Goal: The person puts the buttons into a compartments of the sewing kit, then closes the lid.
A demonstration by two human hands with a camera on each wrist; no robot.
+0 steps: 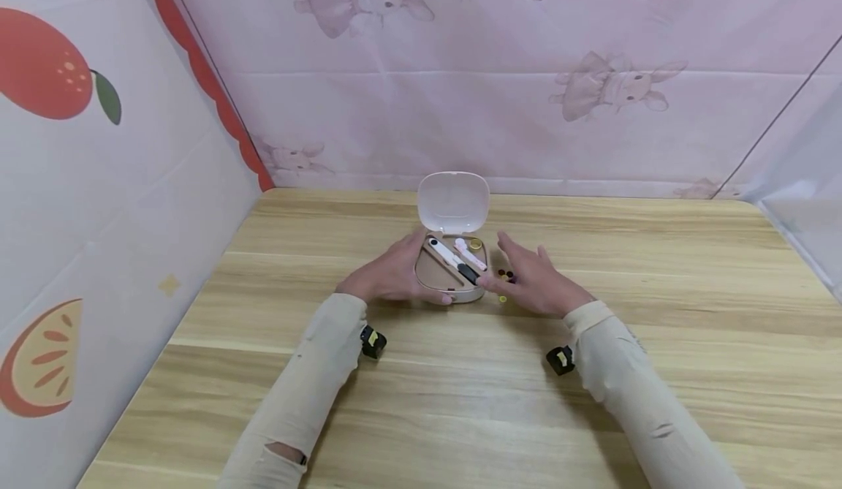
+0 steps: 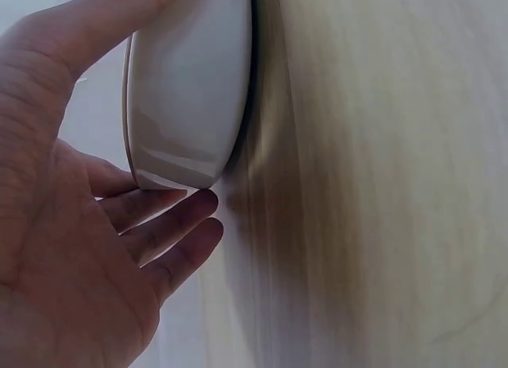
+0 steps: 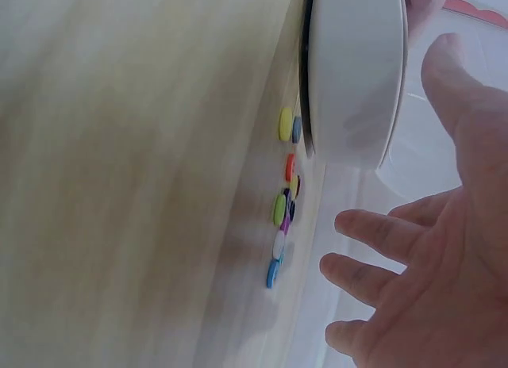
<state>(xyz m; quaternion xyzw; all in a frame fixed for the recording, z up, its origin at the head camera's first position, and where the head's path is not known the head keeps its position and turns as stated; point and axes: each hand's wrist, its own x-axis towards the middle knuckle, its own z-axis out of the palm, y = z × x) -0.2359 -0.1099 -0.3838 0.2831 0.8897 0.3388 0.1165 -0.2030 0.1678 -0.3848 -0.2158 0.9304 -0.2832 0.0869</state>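
Case (image 1: pixel 452 284) mid-table, lid up; left hand (image 1: pixel 388 277) cupped loosely on its left side, steadying. Right hand (image 1: pixel 536 281) spread, holding nothing, just beside the coloured discs (image 3: pixel 283 201). Best to keep case braced, then pinch discs singly, wrist low.

White case (image 1: pixel 452 255) on pale wood-grain counter (image 1: pixel 658 343), multicoloured small discs (image 3: pixel 283 201) beside it, pink bunny-print backdrop (image 1: pixel 526 72) at frame top.
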